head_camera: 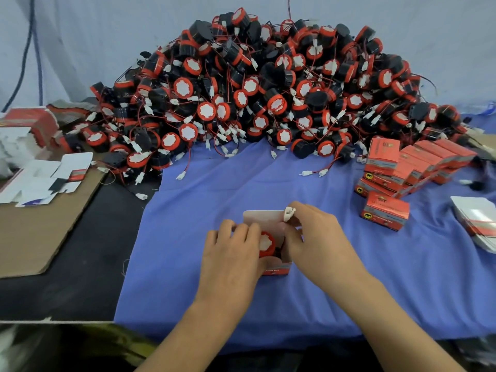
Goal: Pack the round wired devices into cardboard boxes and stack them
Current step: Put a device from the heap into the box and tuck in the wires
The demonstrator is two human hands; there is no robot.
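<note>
Pale grey backdrop sheet (107, 28), blue cloth (241, 304) over dark tabletop (88, 264), dark cables (37, 49) hanging left

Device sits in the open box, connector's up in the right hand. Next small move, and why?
Probably tuck the white connector down into the box beside the round device. The right hand pinches it above the rim, the left hand holds the box, and the lid flap stands open; closing likely waits until the connector is inside.

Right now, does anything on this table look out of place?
Yes. The white connector that the right hand pinches sticks up out of the open box, not tucked in. One packed box lies apart from the stack.
</note>
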